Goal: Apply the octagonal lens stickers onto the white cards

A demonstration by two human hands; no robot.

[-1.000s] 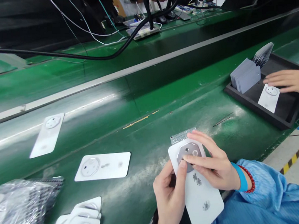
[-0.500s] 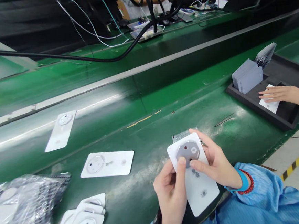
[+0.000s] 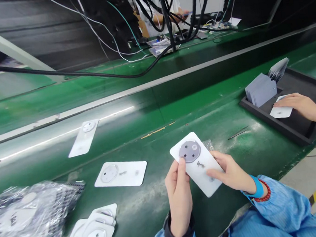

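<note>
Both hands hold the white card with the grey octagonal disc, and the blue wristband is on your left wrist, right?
No: the head view shows the blue wristband on the right wrist. The left hand and right hand do hold the white card with the grey disc.

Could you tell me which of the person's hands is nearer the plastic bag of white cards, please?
The left hand is nearer, holding the white card to the right of the plastic bag. The right hand is farther, across the card.
</note>
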